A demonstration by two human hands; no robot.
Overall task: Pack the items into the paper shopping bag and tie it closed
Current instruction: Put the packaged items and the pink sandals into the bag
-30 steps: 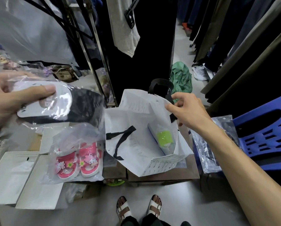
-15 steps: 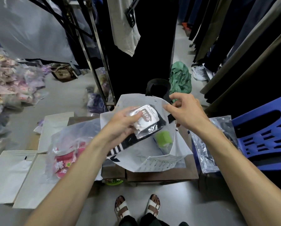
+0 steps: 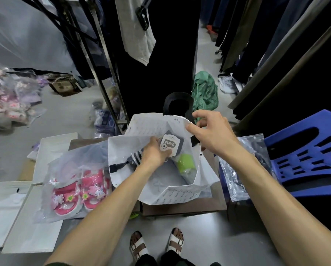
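Note:
A white paper shopping bag [image 3: 181,194] with black ribbon handles stands open on a cardboard box. My left hand [image 3: 155,153] is inside its mouth, shut on a plastic-wrapped pack of dark striped socks [image 3: 171,145] with a white football label. My right hand [image 3: 211,131] pinches the bag's far right rim and holds it open. A lime-green item [image 3: 185,163] in clear wrap lies inside the bag at the right. Pink children's sandals [image 3: 80,191] in a clear plastic bag lie just left of the shopping bag.
A blue plastic stool [image 3: 306,152] stands at the right, with a clear packet [image 3: 243,167] beside it. Flat white boxes [image 3: 22,223] lie on the floor at the left. Clothes racks with dark garments hang behind. My sandalled feet [image 3: 157,244] are below the box.
My left hand has carried the sock pack from the far left over the sandals and down into the bag's mouth. My right hand has stayed on the bag's rim.

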